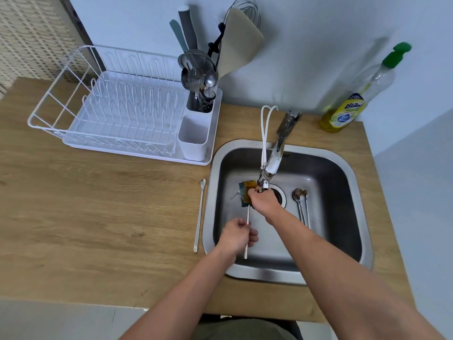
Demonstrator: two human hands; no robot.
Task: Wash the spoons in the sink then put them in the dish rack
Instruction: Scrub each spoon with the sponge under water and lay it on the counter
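Head view: my left hand (236, 233) pinches white spoon (247, 231) handle over sink (343, 246) front-left; right hand (263, 201) clamps sponge (246, 192) on bowl. Two metal spoons (301, 204) wait at sink's right, another white spoon (199, 214) on counter (98, 217) beside sink's left rim. Dish rack (117, 111) unfilled; judge early.

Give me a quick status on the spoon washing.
Left hand grips white spoon handle; right hand scrubs it with sponge. Two metal spoons wait in sink. Nothing blocking.
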